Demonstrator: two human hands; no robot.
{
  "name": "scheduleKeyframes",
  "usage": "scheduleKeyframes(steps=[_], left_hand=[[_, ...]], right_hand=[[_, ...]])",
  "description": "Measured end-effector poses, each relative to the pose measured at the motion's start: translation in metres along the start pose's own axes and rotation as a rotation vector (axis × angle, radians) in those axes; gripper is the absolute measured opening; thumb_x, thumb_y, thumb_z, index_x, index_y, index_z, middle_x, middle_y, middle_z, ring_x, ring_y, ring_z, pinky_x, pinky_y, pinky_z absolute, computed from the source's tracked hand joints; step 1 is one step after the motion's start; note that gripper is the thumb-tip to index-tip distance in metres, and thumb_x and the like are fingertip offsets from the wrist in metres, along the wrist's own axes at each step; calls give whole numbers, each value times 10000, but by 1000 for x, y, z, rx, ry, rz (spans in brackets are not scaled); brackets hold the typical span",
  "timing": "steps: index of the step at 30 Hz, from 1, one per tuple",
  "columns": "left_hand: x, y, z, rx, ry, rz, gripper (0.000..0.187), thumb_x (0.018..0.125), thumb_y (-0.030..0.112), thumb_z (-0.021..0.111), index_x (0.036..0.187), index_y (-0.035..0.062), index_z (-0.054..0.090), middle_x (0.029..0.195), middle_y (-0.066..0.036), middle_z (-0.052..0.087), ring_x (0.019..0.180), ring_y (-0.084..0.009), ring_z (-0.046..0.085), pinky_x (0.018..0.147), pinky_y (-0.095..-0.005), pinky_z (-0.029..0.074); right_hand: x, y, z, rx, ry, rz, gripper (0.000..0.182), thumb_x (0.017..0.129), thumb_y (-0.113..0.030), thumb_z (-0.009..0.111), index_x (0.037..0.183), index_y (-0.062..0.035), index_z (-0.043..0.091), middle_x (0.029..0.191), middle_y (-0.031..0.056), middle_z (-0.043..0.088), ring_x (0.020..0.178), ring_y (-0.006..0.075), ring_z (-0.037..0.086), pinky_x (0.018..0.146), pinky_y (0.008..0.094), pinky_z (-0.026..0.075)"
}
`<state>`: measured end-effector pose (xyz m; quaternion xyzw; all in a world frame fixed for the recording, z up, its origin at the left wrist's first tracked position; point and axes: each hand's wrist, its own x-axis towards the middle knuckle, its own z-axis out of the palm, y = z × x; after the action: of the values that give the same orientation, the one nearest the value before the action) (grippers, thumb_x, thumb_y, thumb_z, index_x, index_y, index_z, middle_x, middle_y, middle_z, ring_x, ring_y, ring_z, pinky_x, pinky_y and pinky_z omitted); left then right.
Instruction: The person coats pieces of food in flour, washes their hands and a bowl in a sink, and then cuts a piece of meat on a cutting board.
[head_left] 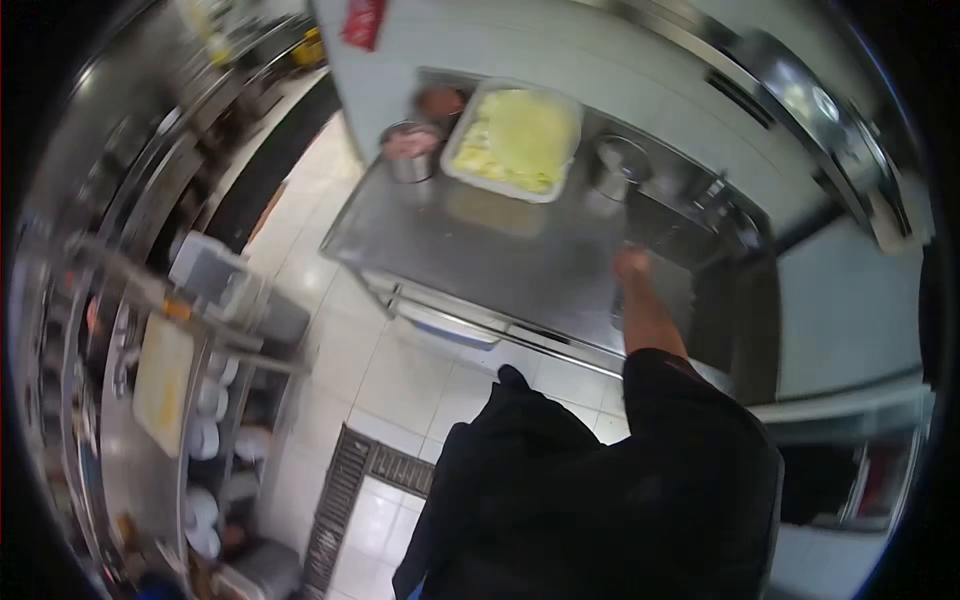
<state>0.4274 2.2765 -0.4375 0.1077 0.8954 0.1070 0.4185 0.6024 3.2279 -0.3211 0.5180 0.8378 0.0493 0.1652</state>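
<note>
My right hand (632, 262) reaches forward at the left edge of the sink basin (665, 290), beside the steel worktop (480, 250). Its fingers are blurred, so I cannot make out whether it grips anything. Just beyond it stands a round metal pot (610, 180) with something pale inside. A white tub (500, 188) full of pale green chopped leaves stands farther back on the worktop. Left of the tub is a metal container (412, 168) with pinkish contents, with a reddish bowl (438, 102) behind it. My left hand is out of view.
A tap (712, 192) rises at the sink's back edge. A large metal pan (800, 90) is on the wall shelf at upper right. To the left, a rack (235, 345) holds white bowls, with a cutting board (163, 385) beside it. A floor drain (345, 480) crosses the tiles.
</note>
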Motion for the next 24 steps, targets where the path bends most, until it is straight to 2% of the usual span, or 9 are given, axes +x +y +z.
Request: scheduleKeyframes(steps=[5, 8, 12, 14, 15, 17, 19, 21, 24], left_hand=[[9, 2, -39, -53, -85, -76, 263, 900, 316, 587, 892, 75, 692, 911, -170, 703, 861, -399, 679, 754, -545, 533], [16, 1, -56, 30, -125, -44, 273, 904, 339, 595, 894, 81, 684, 917, -160, 695, 854, -385, 676, 741, -547, 529], [36, 22, -85, 327, -156, 102, 288, 909, 369, 604, 896, 89, 673, 927, -146, 685, 845, -367, 672, 725, -548, 524], [52, 45, -111, 704, -182, 369, 297, 912, 384, 609, 898, 93, 667, 931, -139, 680, 840, -357, 670, 717, -549, 521], [47, 54, -121, 903, 96, 361, 345, 841, 420, 693, 872, 84, 619, 879, -130, 660, 760, -346, 662, 666, -521, 526], [55, 106, -157, 358, 39, 120, 313, 868, 374, 695, 894, 71, 620, 858, -117, 654, 760, -296, 655, 676, -475, 533], [55, 174, -187, -133, 39, -87, 281, 895, 328, 698, 916, 58, 622, 838, -105, 649, 760, -246, 648, 686, -430, 541], [39, 272, -209, -292, 49, -162, 250, 922, 282, 701, 937, 45, 623, 817, -92, 643, 760, -196, 641, 696, -385, 549], [65, 291, -206, -152, 100, 7, 202, 936, 218, 689, 978, 28, 635, 840, -62, 641, 793, -161, 631, 745, -328, 541]], right_hand=[[29, 15, 38, -357, 7, -151, 229, 881, -260, 653, 1047, -147, 763, 1091, 77, 748, 1082, 263, 680, 896, 511, 516], [-9, 46, 18, -82, -43, 147, 203, 887, -216, 621, 1006, -163, 777, 1090, 56, 752, 1087, 280, 678, 1016, 535, 432], [8, 128, 14, 183, 79, 470, 396, 868, -153, 647, 1245, -94, 542, 1320, 113, 542, 1233, 336, 548, 1079, 500, 414], [38, 183, 24, 369, 304, 597, 562, 858, -121, 660, 1365, -60, 424, 1435, 142, 437, 1306, 364, 483, 1111, 483, 405], [57, 212, 29, 459, 440, 625, 649, 853, -106, 666, 1425, -42, 365, 1492, 156, 384, 1342, 379, 451, 1127, 474, 400], [87, 258, 30, 537, 549, 647, 826, 844, -74, 679, 1544, -8, 247, 1607, 184, 279, 1416, 407, 386, 1159, 456, 391], [86, 255, -32, 580, 510, 723, 852, 840, -52, 678, 1568, -59, 235, 1633, 127, 251, 1417, 389, 389, 1163, 468, 387], [101, 265, -47, 577, 560, 711, 828, 869, -71, 642, 1581, -82, 218, 1643, 102, 238, 1431, 378, 377, 1165, 478, 382], [137, 286, -7, 546, 564, 652, 763, 916, -114, 576, 1589, -95, 215, 1655, 102, 218, 1455, 370, 347, 1173, 487, 368]])
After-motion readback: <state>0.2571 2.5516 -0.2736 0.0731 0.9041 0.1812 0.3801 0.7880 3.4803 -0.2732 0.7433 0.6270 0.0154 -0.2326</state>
